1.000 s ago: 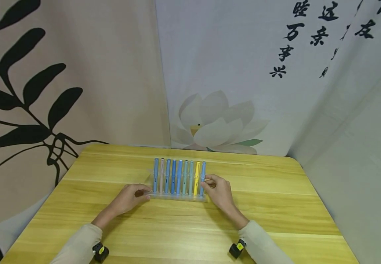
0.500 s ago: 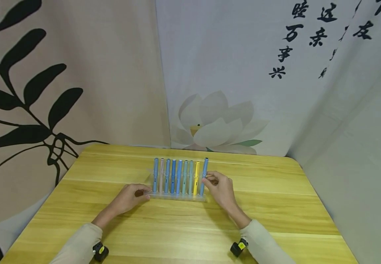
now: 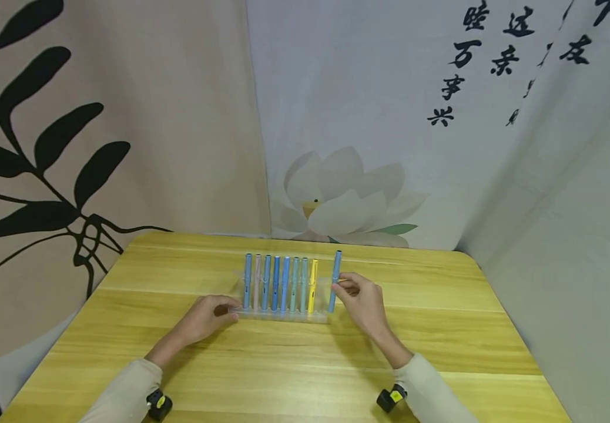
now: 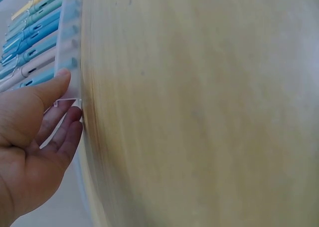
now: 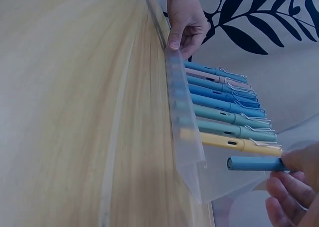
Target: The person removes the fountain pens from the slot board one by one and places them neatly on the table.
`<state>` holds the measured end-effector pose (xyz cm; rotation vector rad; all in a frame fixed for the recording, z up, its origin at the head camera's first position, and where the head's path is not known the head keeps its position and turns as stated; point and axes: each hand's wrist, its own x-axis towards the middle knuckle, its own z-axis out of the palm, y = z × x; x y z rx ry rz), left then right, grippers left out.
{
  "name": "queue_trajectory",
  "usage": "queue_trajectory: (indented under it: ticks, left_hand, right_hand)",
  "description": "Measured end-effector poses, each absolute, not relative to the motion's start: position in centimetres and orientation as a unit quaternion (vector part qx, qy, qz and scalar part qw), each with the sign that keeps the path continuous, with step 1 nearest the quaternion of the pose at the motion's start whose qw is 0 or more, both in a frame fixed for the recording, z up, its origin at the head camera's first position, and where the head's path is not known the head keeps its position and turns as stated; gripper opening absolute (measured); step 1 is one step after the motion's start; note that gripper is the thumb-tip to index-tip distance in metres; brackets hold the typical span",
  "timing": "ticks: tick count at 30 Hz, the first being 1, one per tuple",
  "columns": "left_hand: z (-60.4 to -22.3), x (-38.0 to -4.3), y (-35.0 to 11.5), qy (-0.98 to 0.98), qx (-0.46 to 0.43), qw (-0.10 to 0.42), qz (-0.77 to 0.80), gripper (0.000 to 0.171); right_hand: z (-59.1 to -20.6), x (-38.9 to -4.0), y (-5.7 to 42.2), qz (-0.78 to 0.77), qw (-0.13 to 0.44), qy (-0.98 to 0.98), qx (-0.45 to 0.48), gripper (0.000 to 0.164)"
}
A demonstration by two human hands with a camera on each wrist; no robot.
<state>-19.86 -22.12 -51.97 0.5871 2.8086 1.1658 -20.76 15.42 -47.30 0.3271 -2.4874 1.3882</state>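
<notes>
A clear plastic pen stand (image 3: 284, 316) sits on the wooden table, holding a row of upright pens in blues, pale pink and greens, with a yellow pen (image 3: 312, 288) last on the right. My left hand (image 3: 207, 317) grips the stand's left end, thumb on the front ledge in the left wrist view. Between thumb and fingers of my right hand (image 3: 363, 301) is a blue pen (image 3: 335, 276), slightly tilted, just off the stand's right end. Its lower end (image 5: 254, 163) sticks out beside the yellow pen in the right wrist view.
The wooden table (image 3: 284, 376) reaches back to a curtain (image 3: 204, 129) with printed leaves, a lotus and writing. A black wrist camera (image 3: 159, 405) is on the left sleeve and another camera (image 3: 391, 398) on the right.
My right hand has lifted the blue pen out of the right end of the stand and moved it to the right. The left hand has stayed on the stand.
</notes>
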Motion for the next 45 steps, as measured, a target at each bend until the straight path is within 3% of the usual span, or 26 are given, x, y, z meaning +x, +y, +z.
queue_trajectory:
  ticks: [23, 45]
  left_hand:
    - [-51.8, -19.5, -22.2, 0.904, 0.191, 0.024, 0.383, 0.023]
    - [-52.0, -19.7, -22.2, 0.904, 0.195, 0.020, 0.380, 0.024]
  right_hand:
    - [-47.9, -19.9, 19.3, 0.455, 0.150, -0.875, 0.076, 0.026]
    - [-49.6, -19.4, 22.5, 0.418, 0.121, -0.900, 0.016, 0.026]
